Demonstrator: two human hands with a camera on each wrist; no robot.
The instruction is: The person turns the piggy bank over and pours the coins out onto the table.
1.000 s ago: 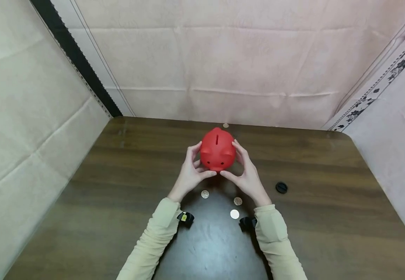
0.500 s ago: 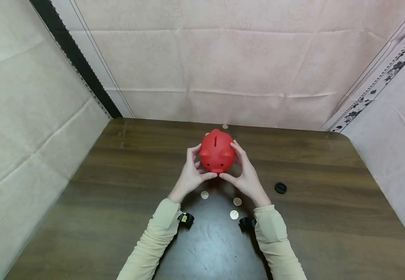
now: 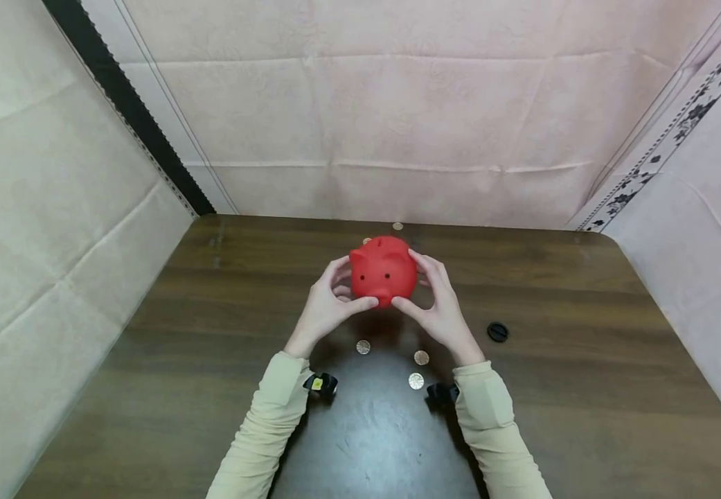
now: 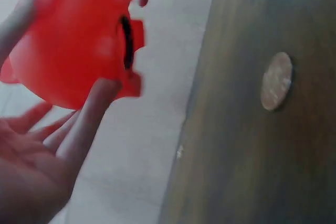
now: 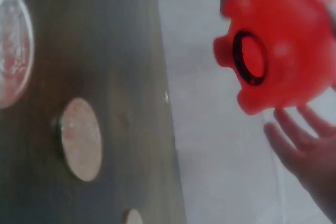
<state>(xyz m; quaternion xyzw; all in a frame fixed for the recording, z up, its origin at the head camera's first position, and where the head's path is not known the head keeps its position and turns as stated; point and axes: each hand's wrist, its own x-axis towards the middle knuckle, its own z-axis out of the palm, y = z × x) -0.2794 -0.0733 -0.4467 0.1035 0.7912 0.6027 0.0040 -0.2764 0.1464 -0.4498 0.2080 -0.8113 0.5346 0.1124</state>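
A red piggy bank [image 3: 383, 270] is held just above the dark wooden table [image 3: 584, 388], its face turned toward me. My left hand [image 3: 343, 287] grips its left side, thumb under the snout. My right hand [image 3: 425, 284] grips the right side the same way. From below, the left wrist view shows the piggy bank [image 4: 68, 40] over my left fingers [image 4: 86, 124]. In the right wrist view the round hole [image 5: 247, 59] in the underside of the piggy bank [image 5: 294, 35] stands open.
Three coins [image 3: 363, 346] [image 3: 421, 357] [image 3: 415, 380] lie on the table between my wrists. Two more coins [image 3: 397, 226] sit near the far edge. A small black round cap [image 3: 497, 332] lies right of my right hand. Cloth walls enclose the table.
Both hands have lifted the piggy bank slightly and tipped it back. The top slot, visible before, is out of sight and the face now points at me.
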